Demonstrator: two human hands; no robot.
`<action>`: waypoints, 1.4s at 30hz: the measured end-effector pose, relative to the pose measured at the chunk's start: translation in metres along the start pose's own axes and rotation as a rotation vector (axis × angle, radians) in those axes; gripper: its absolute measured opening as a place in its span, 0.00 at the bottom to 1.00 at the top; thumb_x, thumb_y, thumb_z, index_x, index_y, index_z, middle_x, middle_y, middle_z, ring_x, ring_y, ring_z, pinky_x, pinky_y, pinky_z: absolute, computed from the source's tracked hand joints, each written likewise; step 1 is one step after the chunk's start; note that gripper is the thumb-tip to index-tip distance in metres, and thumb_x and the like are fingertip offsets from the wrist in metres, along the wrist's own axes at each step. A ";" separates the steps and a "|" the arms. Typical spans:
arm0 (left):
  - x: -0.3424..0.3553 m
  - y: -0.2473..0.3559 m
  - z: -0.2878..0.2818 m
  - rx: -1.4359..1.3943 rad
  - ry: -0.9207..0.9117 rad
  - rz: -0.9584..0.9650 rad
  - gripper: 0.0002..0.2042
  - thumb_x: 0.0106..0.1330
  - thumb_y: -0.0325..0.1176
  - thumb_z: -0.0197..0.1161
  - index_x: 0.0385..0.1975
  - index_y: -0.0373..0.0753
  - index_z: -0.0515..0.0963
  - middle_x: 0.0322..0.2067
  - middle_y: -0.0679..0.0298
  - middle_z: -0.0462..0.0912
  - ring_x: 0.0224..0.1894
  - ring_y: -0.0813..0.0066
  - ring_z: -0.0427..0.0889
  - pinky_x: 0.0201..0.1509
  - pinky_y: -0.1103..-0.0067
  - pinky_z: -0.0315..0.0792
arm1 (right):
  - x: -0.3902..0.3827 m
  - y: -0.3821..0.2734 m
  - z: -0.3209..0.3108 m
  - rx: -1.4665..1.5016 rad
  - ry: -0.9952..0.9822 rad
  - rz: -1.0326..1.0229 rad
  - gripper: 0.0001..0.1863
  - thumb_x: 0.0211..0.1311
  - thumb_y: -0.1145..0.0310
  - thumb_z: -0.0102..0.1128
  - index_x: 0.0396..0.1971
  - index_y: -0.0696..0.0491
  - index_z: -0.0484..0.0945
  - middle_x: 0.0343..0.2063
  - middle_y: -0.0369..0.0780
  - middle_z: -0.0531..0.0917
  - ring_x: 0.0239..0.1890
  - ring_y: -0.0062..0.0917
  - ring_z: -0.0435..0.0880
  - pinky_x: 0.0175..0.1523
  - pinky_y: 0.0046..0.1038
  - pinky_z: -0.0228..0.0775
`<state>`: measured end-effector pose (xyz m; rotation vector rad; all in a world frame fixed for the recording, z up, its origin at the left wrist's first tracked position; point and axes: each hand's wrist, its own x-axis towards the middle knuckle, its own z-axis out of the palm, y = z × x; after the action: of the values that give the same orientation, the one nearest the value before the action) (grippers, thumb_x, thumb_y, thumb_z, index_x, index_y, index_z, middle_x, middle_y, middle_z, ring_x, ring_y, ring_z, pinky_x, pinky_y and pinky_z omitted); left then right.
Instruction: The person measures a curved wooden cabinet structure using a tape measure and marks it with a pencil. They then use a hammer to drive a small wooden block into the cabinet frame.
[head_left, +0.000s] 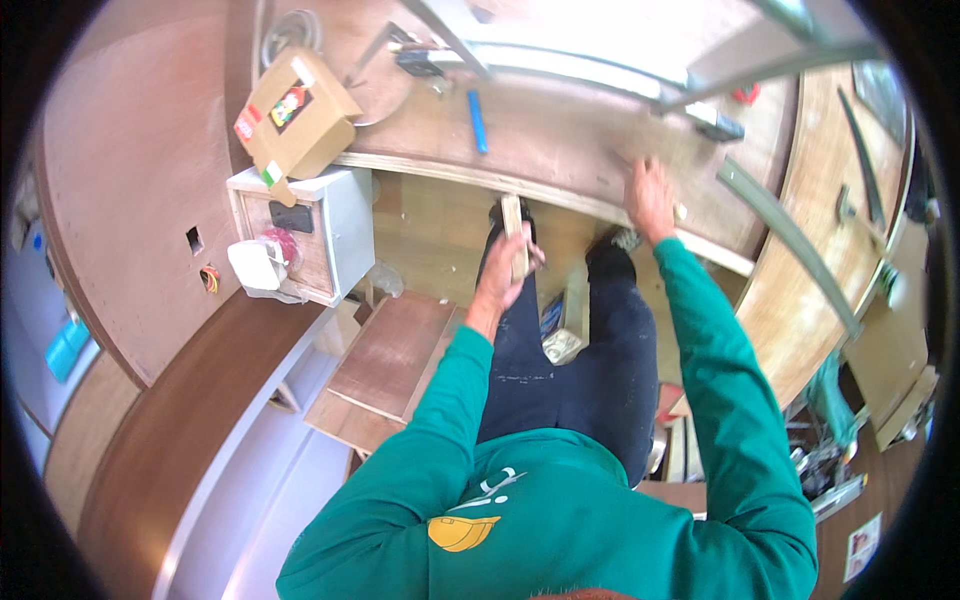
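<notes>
Wood block [512, 215] near twelve o'clock, clamped in my left hand [503, 278].
I judge a firm, level grip best, its far end kept clear of the tabletop [560, 150] edge; my right hand [651, 200] is over that edge toward two o'clock, and I can't tell whether it closes on anything. Between ten and eleven, a cardboard box [310, 130] tilts beside a white-sided cabinet [350, 235]; I can't see inside either.
</notes>
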<state>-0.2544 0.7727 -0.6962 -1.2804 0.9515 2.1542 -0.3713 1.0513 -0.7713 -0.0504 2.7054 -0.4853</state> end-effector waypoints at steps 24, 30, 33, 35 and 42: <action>-0.024 0.192 -0.136 -0.084 0.013 -0.222 0.18 0.69 0.46 0.76 0.51 0.49 0.76 0.40 0.65 0.82 0.39 0.66 0.86 0.43 0.64 0.82 | -0.002 -0.354 -0.055 0.476 -0.344 0.129 0.23 0.71 0.61 0.62 0.55 0.65 0.81 0.37 0.57 0.89 0.45 0.50 0.89 0.56 0.46 0.79; -0.022 0.234 -0.152 -0.045 0.016 -0.282 0.19 0.68 0.50 0.76 0.47 0.48 0.77 0.36 0.61 0.84 0.40 0.62 0.85 0.51 0.60 0.80 | -0.030 -0.337 -0.119 0.522 -0.254 0.327 0.25 0.71 0.60 0.60 0.58 0.64 0.80 0.51 0.60 0.86 0.59 0.51 0.84 0.65 0.44 0.75; -0.015 0.256 -0.154 0.018 0.045 -0.292 0.20 0.68 0.52 0.76 0.49 0.48 0.78 0.42 0.60 0.85 0.43 0.59 0.84 0.54 0.60 0.79 | -0.069 -0.293 -0.130 0.563 -0.230 0.476 0.25 0.68 0.60 0.61 0.57 0.62 0.81 0.55 0.60 0.84 0.61 0.51 0.83 0.67 0.43 0.74; -0.015 0.274 -0.138 0.166 0.063 -0.291 0.21 0.68 0.53 0.75 0.52 0.49 0.78 0.45 0.60 0.84 0.45 0.58 0.83 0.54 0.60 0.79 | -0.116 -0.259 -0.112 0.632 -0.139 0.626 0.23 0.67 0.59 0.61 0.54 0.61 0.83 0.50 0.59 0.87 0.55 0.51 0.86 0.63 0.44 0.77; 0.001 0.307 -0.117 0.496 0.019 -0.311 0.17 0.72 0.52 0.70 0.51 0.50 0.79 0.45 0.63 0.85 0.47 0.63 0.84 0.49 0.61 0.80 | -0.252 -0.171 -0.034 0.553 -0.006 0.855 0.15 0.58 0.63 0.63 0.32 0.62 0.87 0.36 0.60 0.87 0.41 0.55 0.88 0.50 0.51 0.79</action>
<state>-0.3965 0.4831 -0.6346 -1.1124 1.1199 1.5466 -0.1572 0.9277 -0.5905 1.1726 2.1905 -0.8903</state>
